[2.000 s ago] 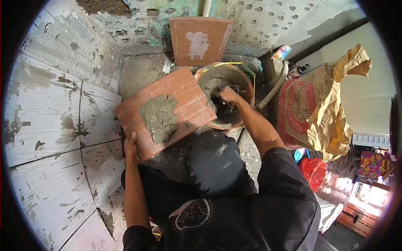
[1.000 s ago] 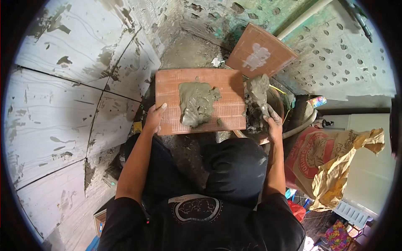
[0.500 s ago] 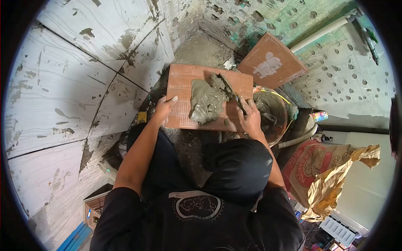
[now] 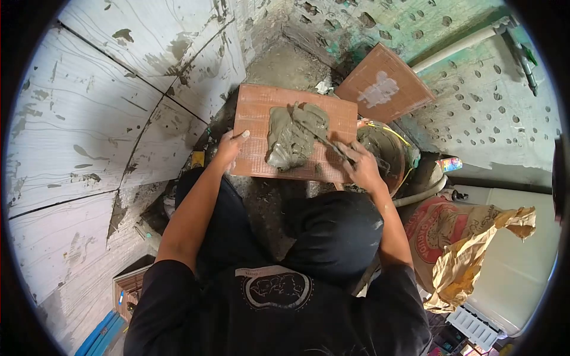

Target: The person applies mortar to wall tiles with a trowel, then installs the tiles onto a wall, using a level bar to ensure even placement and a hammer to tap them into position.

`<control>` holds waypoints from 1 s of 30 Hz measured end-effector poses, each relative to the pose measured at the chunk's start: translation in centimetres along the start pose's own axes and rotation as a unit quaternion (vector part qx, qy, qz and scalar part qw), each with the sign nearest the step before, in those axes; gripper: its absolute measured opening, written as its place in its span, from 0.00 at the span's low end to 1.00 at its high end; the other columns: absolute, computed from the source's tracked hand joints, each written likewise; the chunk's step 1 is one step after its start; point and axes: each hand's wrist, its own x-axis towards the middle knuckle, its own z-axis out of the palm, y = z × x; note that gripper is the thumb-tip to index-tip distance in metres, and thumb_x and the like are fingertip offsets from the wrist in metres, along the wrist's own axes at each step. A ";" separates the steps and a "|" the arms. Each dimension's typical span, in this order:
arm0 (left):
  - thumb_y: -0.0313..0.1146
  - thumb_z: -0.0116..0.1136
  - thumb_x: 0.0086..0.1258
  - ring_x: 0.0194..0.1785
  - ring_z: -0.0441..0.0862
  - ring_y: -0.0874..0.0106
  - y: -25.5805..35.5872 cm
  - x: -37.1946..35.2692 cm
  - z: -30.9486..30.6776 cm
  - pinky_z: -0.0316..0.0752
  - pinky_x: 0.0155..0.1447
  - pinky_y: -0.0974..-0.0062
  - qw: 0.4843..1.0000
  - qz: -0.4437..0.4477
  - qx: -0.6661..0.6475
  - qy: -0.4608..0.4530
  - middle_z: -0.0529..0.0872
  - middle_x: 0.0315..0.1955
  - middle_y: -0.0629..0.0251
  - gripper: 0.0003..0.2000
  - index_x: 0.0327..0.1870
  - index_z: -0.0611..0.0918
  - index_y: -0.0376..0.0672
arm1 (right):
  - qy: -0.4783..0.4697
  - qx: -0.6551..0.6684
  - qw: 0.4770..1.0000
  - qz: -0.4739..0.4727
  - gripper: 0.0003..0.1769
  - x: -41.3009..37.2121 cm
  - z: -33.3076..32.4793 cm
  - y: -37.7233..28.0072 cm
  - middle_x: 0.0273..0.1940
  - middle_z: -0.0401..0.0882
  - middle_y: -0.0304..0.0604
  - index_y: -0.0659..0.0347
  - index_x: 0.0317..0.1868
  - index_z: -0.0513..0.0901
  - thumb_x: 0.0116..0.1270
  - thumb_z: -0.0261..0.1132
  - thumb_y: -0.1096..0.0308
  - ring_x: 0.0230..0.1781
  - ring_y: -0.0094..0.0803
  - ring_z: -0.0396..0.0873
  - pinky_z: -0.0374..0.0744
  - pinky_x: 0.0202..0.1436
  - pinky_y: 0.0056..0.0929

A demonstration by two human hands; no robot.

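My left hand (image 4: 232, 149) grips the left edge of a reddish-brown tile (image 4: 252, 110), thumb on top. The tile's ribbed back faces up above my knees. A thick heap of wet grey mortar (image 4: 286, 151) covers its middle. My right hand (image 4: 363, 167), near the tile's right edge, is closed around the handle of a trowel (image 4: 316, 135). The trowel's blade lies tilted in the mortar, which partly hides it. A small dab of mortar sits apart, near the tile's lower edge.
Right of the tile stands a bucket (image 4: 397, 183) containing mortar. Behind it leans another tile (image 4: 409, 86) with a whitish patch. A torn paper sack (image 4: 436, 228) stands at the right. White marbled tiles (image 4: 77, 124) cover the left wall; the green wall (image 4: 469, 113) is pitted.
The trowel has swung down from a raised, steep angle to lie flatter against the mortar, its tip further left. Mortar it carried is now on the heap. My left hand keeps its hold.
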 end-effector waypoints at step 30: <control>0.40 0.58 0.64 0.44 0.78 0.69 -0.9 0.3 -0.5 0.72 0.47 0.70 1.000 0.003 -0.023 -0.002 0.80 0.44 0.59 0.21 0.51 0.74 0.35 | 0.094 0.059 0.933 0.343 0.22 -11.0 0.7 5.3 0.37 0.79 0.61 0.67 0.48 0.77 0.52 0.60 0.65 0.42 0.55 0.77 0.74 0.46 0.41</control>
